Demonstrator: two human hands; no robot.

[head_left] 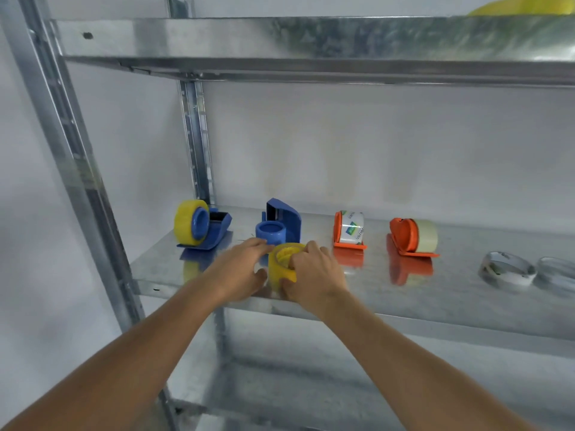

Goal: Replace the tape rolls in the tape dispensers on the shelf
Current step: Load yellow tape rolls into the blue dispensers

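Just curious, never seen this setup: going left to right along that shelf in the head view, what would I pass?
Blue dispenser with yellow roll → empty blue dispenser → orange dispenser with printed roll → orange dispenser with pale roll → two loose rolls.

Yellow object (525,4) on top shelf cut by upper edge. Far-right tape roll (557,273) cut by right edge, blurred. Right hand (314,272) hides part of yellow roll (280,272).

Four dispensers (203,226) (280,223) (349,230) (413,236) side by side on the shelf (451,290), loose rolls (507,269) at far right.
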